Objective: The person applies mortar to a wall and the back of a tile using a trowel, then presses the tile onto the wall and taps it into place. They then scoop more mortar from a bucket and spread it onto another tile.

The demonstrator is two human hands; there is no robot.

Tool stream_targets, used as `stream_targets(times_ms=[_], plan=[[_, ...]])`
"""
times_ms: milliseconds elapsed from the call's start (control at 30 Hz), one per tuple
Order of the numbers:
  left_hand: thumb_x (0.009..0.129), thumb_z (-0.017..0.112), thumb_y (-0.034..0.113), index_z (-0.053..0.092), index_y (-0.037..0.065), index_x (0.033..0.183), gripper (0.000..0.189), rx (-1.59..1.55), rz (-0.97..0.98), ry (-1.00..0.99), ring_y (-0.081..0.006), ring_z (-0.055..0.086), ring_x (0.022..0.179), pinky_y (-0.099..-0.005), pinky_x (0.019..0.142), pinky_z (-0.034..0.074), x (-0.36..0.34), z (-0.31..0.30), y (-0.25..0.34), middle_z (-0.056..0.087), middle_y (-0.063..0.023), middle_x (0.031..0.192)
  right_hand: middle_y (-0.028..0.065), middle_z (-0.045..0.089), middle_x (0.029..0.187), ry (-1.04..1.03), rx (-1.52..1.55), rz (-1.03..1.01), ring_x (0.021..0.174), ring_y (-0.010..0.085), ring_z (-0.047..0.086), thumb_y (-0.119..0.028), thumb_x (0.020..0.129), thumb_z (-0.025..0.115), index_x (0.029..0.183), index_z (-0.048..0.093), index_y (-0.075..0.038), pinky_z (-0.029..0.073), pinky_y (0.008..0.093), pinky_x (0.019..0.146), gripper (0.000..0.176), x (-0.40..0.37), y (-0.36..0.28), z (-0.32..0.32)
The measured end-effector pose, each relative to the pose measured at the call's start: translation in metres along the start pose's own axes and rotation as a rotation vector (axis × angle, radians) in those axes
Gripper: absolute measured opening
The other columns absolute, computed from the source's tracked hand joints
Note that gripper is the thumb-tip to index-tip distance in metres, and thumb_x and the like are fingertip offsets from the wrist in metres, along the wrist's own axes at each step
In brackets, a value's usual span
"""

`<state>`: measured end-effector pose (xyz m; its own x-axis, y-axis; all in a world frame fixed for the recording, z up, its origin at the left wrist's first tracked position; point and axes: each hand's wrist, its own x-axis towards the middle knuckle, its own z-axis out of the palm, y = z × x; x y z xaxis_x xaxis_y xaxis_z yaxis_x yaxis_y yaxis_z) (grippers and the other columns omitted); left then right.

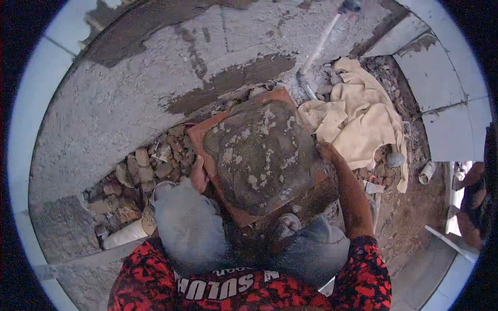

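A square reddish-brown tile (248, 217) sits in front of my knees, turned at an angle. A thick layer of wet grey mortar (262, 155), with paler dry patches, covers most of its upper face. My left hand (199, 175) is on the tile's left edge, its fingers partly out of sight. Against the right side of the tile, my right hand (324, 151) is closed at the edge, its fingertips hidden. One bare foot (289, 224) shows below the tile, between my jeans-covered knees.
Broken stones and rubble (142, 168) lie to the left. A cream cloth (363, 114) is draped over rubble at right. A grey pipe (321, 44) runs down the rough mortar wall (124, 98). A white pipe (126, 234) lies lower left. Another person (472, 202) is at the far right.
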<state>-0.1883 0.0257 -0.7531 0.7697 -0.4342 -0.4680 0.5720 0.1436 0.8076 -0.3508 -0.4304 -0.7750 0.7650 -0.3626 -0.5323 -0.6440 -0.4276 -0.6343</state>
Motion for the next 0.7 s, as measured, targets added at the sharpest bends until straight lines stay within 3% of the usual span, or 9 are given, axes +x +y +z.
stream_targets(times_ms=[100, 233, 400, 433, 500, 533, 633, 667, 700], plan=[[0.091, 0.037, 0.051, 0.050, 0.014, 0.070, 0.044, -0.133, 0.005, -0.004, -0.0091, 0.035, 0.046, -0.0276, 0.043, 0.025, 0.027, -0.028, -0.038, 0.045, 0.0018, 0.060, 0.0098, 0.062, 0.081, -0.076, -0.093, 0.050, 0.075, 0.0170, 0.057, -0.025, 0.090, 0.046, 0.097, 0.059, 0.003, 0.046, 0.0327, 0.069, 0.032, -0.007, -0.025, -0.006], [0.094, 0.033, 0.044, 0.044, 0.014, 0.065, 0.043, -0.156, 0.088, 0.113, -0.0119, 0.035, 0.044, -0.0251, 0.044, 0.027, 0.006, 0.007, -0.005, 0.040, 0.0015, 0.052, 0.0104, 0.061, 0.086, -0.103, -0.076, -0.006, 0.078, 0.0176, 0.057, -0.022, 0.089, 0.045, 0.100, 0.058, 0.004, 0.046, 0.0328, 0.071, 0.031, -0.011, -0.032, -0.004], [0.092, 0.037, 0.048, 0.048, 0.014, 0.075, 0.040, -0.318, 0.011, -0.306, -0.0096, 0.037, 0.045, -0.0279, 0.043, 0.027, 0.026, -0.025, -0.039, 0.044, 0.0009, 0.058, 0.0111, 0.061, 0.092, -0.145, 0.143, -0.177, 0.081, 0.0184, 0.057, -0.018, 0.088, 0.045, 0.104, 0.056, 0.005, 0.047, 0.0330, 0.073, 0.030, -0.041, -0.039, -0.017], [0.092, 0.037, 0.048, 0.048, 0.014, 0.075, 0.040, -0.321, 0.008, -0.304, -0.0096, 0.037, 0.045, -0.0279, 0.043, 0.027, 0.023, -0.018, -0.037, 0.044, 0.0009, 0.058, 0.0113, 0.061, 0.093, -0.158, 0.223, -0.195, 0.082, 0.0186, 0.058, -0.017, 0.088, 0.045, 0.105, 0.055, 0.005, 0.047, 0.0330, 0.074, 0.030, -0.045, -0.046, -0.023], [0.092, 0.036, 0.051, 0.049, 0.014, 0.080, 0.041, -0.265, -0.188, 0.190, -0.0096, 0.040, 0.045, -0.0271, 0.041, 0.027, 0.014, 0.001, -0.029, 0.045, 0.0018, 0.059, 0.0108, 0.060, 0.098, -0.159, 0.463, -0.104, 0.085, 0.0193, 0.057, -0.013, 0.086, 0.045, 0.107, 0.054, 0.005, 0.047, 0.0324, 0.075, 0.029, -0.058, -0.060, -0.026], [0.092, 0.036, 0.051, 0.049, 0.014, 0.080, 0.041, -0.267, -0.192, 0.195, -0.0096, 0.040, 0.045, -0.0271, 0.041, 0.027, 0.011, -0.004, -0.029, 0.045, 0.0018, 0.059, 0.0108, 0.060, 0.098, -0.163, 0.461, -0.100, 0.085, 0.0193, 0.057, -0.013, 0.086, 0.045, 0.107, 0.054, 0.005, 0.047, 0.0324, 0.075, 0.029, -0.049, -0.039, -0.030], [0.089, 0.038, 0.056, 0.051, 0.014, 0.083, 0.044, -0.145, -0.137, -0.027, -0.0116, 0.046, 0.054, -0.0277, 0.048, 0.034, 0.016, -0.020, -0.032, 0.050, 0.0011, 0.066, 0.0096, 0.060, 0.100, -0.163, -0.121, -0.235, 0.089, 0.0193, 0.057, -0.008, 0.083, 0.048, 0.105, 0.055, 0.005, 0.045, 0.0317, 0.080, 0.027, -0.013, 0.010, -0.051], [0.087, 0.040, 0.057, 0.051, 0.014, 0.087, 0.044, -0.181, -0.192, 0.086, -0.0141, 0.049, 0.062, -0.0303, 0.055, 0.037, 0.024, -0.022, -0.035, 0.052, 0.0006, 0.073, 0.0097, 0.060, 0.098, -0.203, -0.223, -0.243, 0.087, 0.0189, 0.057, -0.008, 0.082, 0.048, 0.104, 0.055, 0.003, 0.046, 0.0315, 0.079, 0.026, -0.018, -0.006, -0.059], [0.086, 0.042, 0.058, 0.052, 0.014, 0.090, 0.045, -0.216, -0.247, 0.198, -0.0166, 0.052, 0.070, -0.0329, 0.062, 0.041, 0.031, -0.023, -0.038, 0.055, 0.0000, 0.079, 0.0095, 0.060, 0.095, -0.223, -0.440, -0.417, 0.084, 0.0184, 0.057, -0.010, 0.083, 0.048, 0.105, 0.055, 0.002, 0.046, 0.0314, 0.076, 0.026, -0.032, -0.019, -0.067]])
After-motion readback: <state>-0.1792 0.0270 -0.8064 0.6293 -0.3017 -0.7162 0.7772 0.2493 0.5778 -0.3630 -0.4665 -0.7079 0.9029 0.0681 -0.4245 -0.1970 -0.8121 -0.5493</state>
